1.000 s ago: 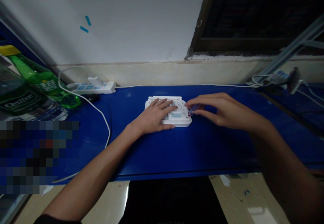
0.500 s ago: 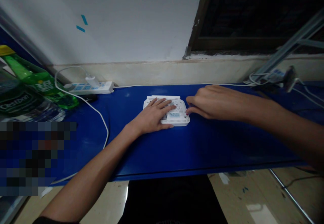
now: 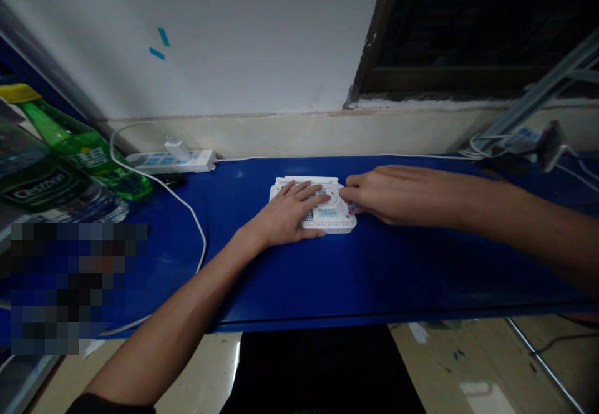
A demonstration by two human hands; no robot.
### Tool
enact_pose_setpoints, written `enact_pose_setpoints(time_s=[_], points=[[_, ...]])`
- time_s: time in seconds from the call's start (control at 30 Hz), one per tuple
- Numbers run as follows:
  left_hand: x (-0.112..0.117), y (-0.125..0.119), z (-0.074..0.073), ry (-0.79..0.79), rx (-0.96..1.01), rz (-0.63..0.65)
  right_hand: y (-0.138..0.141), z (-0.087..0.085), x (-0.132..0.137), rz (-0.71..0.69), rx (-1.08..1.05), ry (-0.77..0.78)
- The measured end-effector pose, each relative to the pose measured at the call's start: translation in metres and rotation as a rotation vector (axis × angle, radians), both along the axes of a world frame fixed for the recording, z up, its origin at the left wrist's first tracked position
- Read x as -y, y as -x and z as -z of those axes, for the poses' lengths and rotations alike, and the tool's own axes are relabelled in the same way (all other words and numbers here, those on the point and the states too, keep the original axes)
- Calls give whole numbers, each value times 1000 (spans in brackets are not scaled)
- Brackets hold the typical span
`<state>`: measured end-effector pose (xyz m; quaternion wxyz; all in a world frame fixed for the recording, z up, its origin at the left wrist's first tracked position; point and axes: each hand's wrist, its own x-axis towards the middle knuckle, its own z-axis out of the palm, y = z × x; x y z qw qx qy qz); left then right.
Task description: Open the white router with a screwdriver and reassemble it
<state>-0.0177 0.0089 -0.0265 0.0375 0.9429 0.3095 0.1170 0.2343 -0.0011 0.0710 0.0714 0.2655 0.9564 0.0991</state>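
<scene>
A white Wi-Fi router [image 3: 327, 213] lies flat on the blue table, its vented face with a pale label turned up. Along its far edge runs a white bar that looks like a folded antenna. My left hand [image 3: 292, 214] rests spread over the router's left half, fingers stretched across the top and thumb along the near edge. At the right near corner, my right hand [image 3: 369, 194] is closed in a pinch. A small purplish bit shows by its fingertips; what it belongs to is hidden by the fingers.
On the left lie a green bottle [image 3: 100, 155] and a clear bottle with a dark green label [image 3: 37, 183]. A power strip [image 3: 199, 161] with a plugged-in white charger [image 3: 176, 149] sits by the wall, its white cable [image 3: 189, 205] looping forward. A metal frame [image 3: 538, 93] stands at right.
My right hand has turned slightly, and its fingers have drawn in closer over the router's right corner. My left hand stays on the router. The whole view has shifted a little.
</scene>
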Motion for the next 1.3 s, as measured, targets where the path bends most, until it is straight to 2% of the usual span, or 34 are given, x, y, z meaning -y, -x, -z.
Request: enact_pose_setpoints(time_s=[0.2,0.33,0.4,0.57,0.77,0.87,1.0,1.07,1.13,1.23,1.3], points=[[1,0,-1,-10,-14,-8,28,-13,8,151,161,-80],[0,-1,0,-13,-5,-4,30,-13,13,237,152,-91],[0,-1,1,-9,-3,-2,23,-9,12,191,112,-71],[0,-1,1,-2,-1,-3,5,-3,-1,-42,85,-14],[1,-1,0,-4,-8,-9,13,-6,0,-52,178,-47],[0,-1,1,-9,-8,-6,23,-7,10,30,197,-79],[1,0,0,-10,-3,-3,32,-6,15,267,116,-81],[1,0,-1,-10,-8,-4,33,-7,12,334,116,-62],[1,-1,-2,-6,-18,-5,31,-9,8,298,144,-17],[0,-1,-1,-1,-31,-2,29,-15,6,122,164,94],[0,-1,0,-5,-33,-6,29,-19,7,57,208,140]])
